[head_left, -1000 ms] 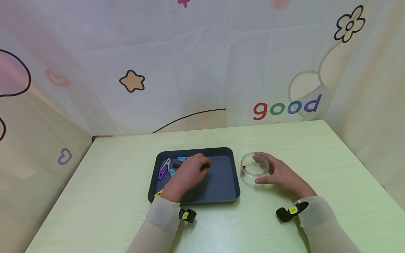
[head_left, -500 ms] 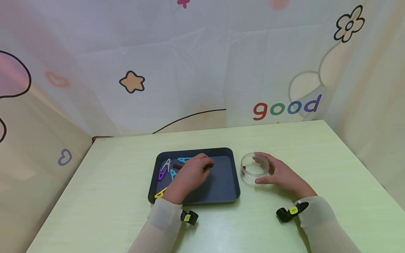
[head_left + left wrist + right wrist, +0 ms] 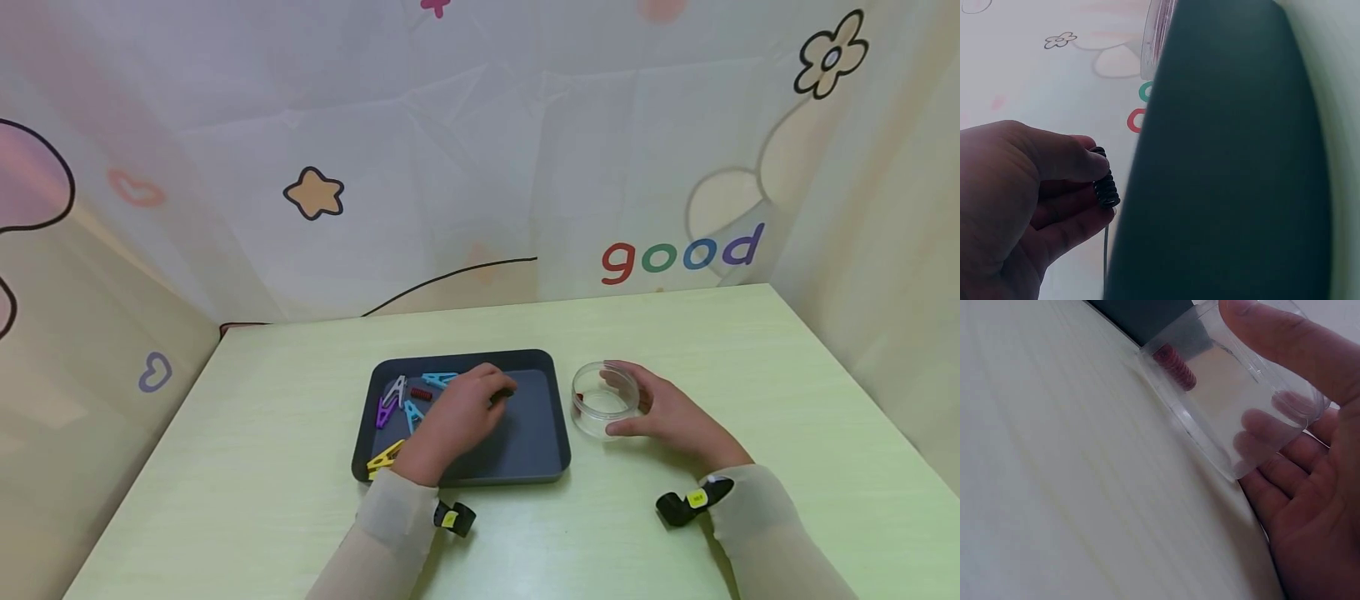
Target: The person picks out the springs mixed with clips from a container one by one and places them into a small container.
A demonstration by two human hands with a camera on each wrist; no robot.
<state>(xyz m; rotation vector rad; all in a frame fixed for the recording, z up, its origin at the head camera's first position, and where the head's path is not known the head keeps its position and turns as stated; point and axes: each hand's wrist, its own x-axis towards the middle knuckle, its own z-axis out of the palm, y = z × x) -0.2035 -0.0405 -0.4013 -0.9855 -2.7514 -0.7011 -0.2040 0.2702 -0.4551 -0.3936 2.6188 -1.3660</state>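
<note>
My left hand [image 3: 461,417] is over the dark grey tray [image 3: 558,454], pinching a small black coil spring [image 3: 1106,184] between thumb and fingers. To the right of the tray, a clear round jar [image 3: 588,423] stands upright on the table without a lid, and my right hand [image 3: 663,412] grips it from its right side. One red coil spring [image 3: 1175,367] is inside the jar, against the wall nearer the tray. Another dark red spring [image 3: 422,394] lies in the tray, left of my left hand.
Plastic clips share the tray's left part: blue clips [image 3: 438,379], a white clip [image 3: 398,387], a purple clip [image 3: 385,412] and a yellow clip [image 3: 386,457] at the near left corner. A printed curtain [image 3: 450,208] hangs behind the pale table [image 3: 262,450].
My left hand has moved slightly right over the tray with the black spring, uncovering more of the blue and yellow clips. My right hand and the jar have stayed in place.
</note>
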